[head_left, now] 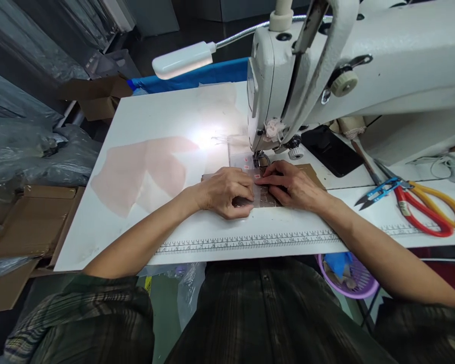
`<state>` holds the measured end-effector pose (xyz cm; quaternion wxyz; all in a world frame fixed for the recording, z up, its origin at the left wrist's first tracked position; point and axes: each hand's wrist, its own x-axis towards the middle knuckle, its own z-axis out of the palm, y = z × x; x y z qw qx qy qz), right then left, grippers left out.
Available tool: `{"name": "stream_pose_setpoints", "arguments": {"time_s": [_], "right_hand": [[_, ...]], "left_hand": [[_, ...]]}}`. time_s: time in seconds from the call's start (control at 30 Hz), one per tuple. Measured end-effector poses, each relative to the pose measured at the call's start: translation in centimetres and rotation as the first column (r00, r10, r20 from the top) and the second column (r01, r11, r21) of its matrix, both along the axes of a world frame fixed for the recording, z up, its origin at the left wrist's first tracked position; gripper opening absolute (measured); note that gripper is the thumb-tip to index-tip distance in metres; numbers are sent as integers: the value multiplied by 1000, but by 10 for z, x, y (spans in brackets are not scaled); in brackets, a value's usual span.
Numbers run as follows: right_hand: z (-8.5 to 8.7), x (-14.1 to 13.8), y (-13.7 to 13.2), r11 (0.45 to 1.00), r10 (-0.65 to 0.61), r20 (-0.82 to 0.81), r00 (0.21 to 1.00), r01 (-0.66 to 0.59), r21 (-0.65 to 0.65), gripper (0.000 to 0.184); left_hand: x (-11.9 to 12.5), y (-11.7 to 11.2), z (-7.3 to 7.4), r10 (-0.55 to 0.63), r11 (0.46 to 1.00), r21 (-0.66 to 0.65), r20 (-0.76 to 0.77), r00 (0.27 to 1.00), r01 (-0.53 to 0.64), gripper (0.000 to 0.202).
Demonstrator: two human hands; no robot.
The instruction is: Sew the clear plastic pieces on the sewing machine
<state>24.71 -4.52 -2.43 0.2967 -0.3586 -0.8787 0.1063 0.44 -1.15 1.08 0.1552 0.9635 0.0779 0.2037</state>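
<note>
A small brown piece of fabric lies on the white table just in front of the presser foot of a white sewing machine. My left hand presses down on its left part with the fingers curled and pinched on the edge. My right hand holds the right part, fingers drawn together and pointing left toward the needle. The two hands nearly touch over the piece. Most of the fabric is hidden under them.
A pale pink fabric sheet lies on the table to the left. Red and yellow scissors, blue thread snips and a black phone lie at the right. A lamp lights the needle area. A purple basket hangs under the table edge. Cardboard boxes stand left.
</note>
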Motion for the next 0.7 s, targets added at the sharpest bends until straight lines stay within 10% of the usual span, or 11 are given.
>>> {"name": "stream_pose_setpoints", "arguments": {"time_s": [0.7], "right_hand": [[2,-4,-4,994,-103,90,991,106,-24,38]], "left_hand": [[-5,-5,-7,210,947,268,-97,973,-178,28]]}}
